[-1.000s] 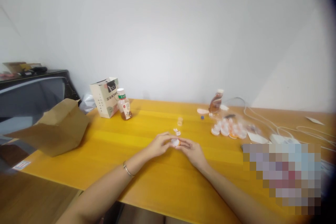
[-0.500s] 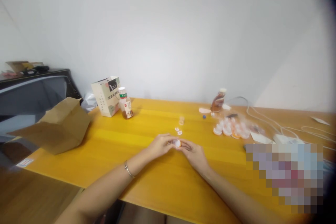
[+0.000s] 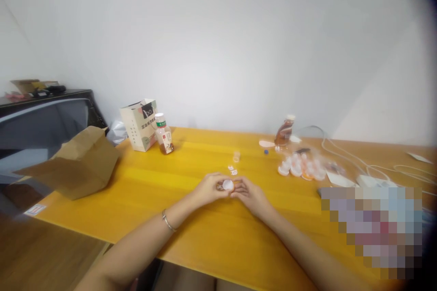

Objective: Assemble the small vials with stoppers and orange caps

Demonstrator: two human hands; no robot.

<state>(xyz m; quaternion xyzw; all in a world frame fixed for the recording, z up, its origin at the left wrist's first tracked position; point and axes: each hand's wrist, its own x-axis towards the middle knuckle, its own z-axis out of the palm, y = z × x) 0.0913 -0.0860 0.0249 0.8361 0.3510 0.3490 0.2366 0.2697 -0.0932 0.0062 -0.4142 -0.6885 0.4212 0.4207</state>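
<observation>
Over the middle of the table, a small round white piece with an orange edge (image 3: 227,185) is between my two hands. It looks like a cap or shallow cup; its exact kind is too blurred to tell. My left hand (image 3: 212,189), wearing a bracelet at the wrist, is closed around its left side. The fingertips of my right hand (image 3: 248,194) pinch at its right edge. Just beyond the hands lie small white printed pieces (image 3: 233,172), and behind them stands a small clear cup-like piece with an orange rim (image 3: 236,157).
Several small clear and white pieces (image 3: 302,167) cluster at the right, near a brown bottle (image 3: 284,131), a blue cap (image 3: 266,152) and white cables (image 3: 355,161). On the left are a brown paper bag (image 3: 85,161), a printed carton bag (image 3: 138,127) and a labelled bottle (image 3: 165,135).
The white piece has turned so its round face shows more fully towards me. My right fingers have shifted slightly at its edge. The view has moved a little.
</observation>
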